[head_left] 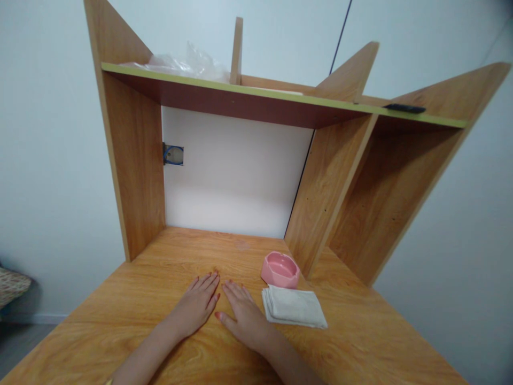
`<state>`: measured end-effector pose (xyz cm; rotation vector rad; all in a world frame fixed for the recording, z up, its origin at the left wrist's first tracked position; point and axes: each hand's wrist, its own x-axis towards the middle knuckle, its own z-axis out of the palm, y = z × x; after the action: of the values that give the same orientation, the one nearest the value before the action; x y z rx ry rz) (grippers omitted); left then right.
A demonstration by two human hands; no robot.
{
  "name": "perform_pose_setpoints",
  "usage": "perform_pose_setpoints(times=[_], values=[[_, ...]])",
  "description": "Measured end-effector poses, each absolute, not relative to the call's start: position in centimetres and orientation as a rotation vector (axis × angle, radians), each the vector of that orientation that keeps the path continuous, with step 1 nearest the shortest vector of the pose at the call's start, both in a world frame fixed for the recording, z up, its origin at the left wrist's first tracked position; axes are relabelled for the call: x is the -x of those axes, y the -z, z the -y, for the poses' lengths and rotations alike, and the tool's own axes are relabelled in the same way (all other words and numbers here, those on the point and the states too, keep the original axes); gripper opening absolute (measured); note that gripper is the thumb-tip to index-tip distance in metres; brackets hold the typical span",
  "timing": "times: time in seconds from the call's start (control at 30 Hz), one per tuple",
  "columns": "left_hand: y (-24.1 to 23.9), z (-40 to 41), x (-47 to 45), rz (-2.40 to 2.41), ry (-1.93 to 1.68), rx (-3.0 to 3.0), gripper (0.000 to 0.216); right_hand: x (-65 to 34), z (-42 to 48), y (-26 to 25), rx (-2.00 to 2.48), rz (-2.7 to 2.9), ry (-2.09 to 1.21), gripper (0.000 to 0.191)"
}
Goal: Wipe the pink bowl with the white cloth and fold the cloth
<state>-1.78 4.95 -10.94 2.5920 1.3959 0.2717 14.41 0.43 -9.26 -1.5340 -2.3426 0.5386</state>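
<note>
My left hand (197,306) lies flat on the wooden desk (160,289), palm down, its fingers stretched out and nothing in it. Beside it, my right hand (244,316) rests the same way, with its thumb pointing toward the left one. Just right of my right hand is a folded white cloth (295,307). Behind the cloth stands a pink ashtray (280,270) with faceted sides and notches in its rim. Neither hand visibly touches the cloth or the ashtray.
A wooden shelf (224,88) spans the desk's back, with side panels and an upright divider (332,187). Clear plastic wrapping (188,64) and a flat black object (404,108) lie on top. In the wall, a socket box (173,155) shows blue wire.
</note>
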Motion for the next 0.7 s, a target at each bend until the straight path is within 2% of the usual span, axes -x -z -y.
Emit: perform_pose_setpoints(times=[0.7], values=[[11.08,-4.99,1.82,-1.399,-0.324,-2.607,0.052,-14.42,-0.29,9.20,1.529,2.340,-0.524,0.060]])
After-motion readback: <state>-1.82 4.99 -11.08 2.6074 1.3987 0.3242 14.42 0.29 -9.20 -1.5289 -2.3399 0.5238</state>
